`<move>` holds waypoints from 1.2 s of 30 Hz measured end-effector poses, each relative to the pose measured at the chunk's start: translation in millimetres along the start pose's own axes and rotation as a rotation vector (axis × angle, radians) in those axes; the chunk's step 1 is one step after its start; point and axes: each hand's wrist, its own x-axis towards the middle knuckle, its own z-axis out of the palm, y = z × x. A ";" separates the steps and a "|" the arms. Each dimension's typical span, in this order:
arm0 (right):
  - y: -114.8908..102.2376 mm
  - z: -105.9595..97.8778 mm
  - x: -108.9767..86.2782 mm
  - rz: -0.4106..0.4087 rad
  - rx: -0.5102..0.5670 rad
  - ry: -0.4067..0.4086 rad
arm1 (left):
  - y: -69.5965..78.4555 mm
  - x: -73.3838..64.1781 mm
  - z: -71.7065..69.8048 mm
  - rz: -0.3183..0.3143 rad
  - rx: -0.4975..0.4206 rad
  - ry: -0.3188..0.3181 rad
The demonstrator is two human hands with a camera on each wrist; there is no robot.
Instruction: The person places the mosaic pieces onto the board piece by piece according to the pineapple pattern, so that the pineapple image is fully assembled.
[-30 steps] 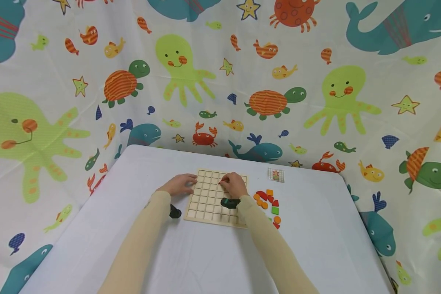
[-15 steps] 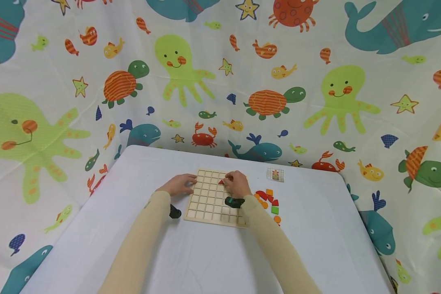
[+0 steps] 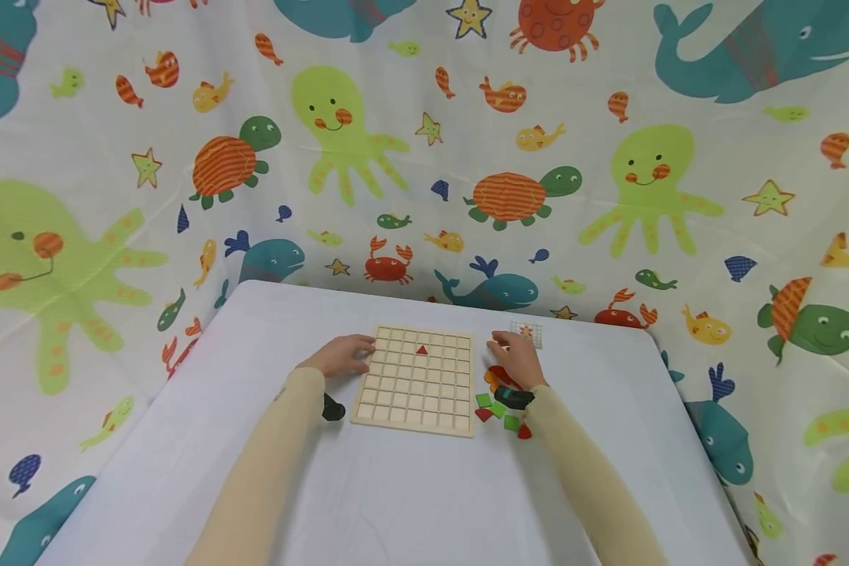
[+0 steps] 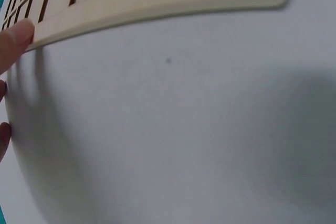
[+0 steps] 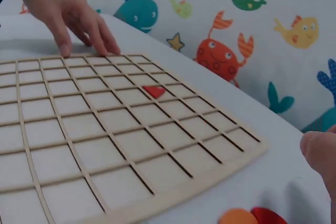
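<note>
A wooden grid board [image 3: 413, 398] lies on the white table, with a red triangle [image 3: 422, 350] in one cell of an upper row. My left hand [image 3: 338, 356] rests on the board's left edge, its fingers spread in the right wrist view and the fingertips touching the rim. Just beyond the board's right side is my right hand [image 3: 518, 359], fingers loosely bent, with nothing visible between them. Below it lie red, orange and green pieces, among them a green square [image 3: 512, 423] and an orange piece [image 5: 238, 217]. My hand and wrist hide part of this pile.
A small card [image 3: 535, 333] with a grid and a picture lies behind my right hand, partly covered by it. The table [image 3: 396, 503] reaches back to a hanging cloth [image 3: 424, 165] printed with sea animals.
My right hand has let go of the red triangle, leaving it in the board, and has moved right to above the loose pieces. My left hand stays at the board's edge.
</note>
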 end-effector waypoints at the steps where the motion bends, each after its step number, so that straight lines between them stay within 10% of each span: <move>1: 4.8 -5.2 -2.7 0.011 -0.014 -0.023 | -0.7 0.0 0.2 0.001 0.001 0.000; 17: 49.4 -39.0 -27.6 0.034 -0.105 -0.232 | 0.0 -1.5 1.0 -0.011 -0.014 -0.010; 36: 57.6 -32.0 -26.2 0.072 -0.086 -0.161 | -5.9 2.7 3.1 -0.024 -0.031 0.002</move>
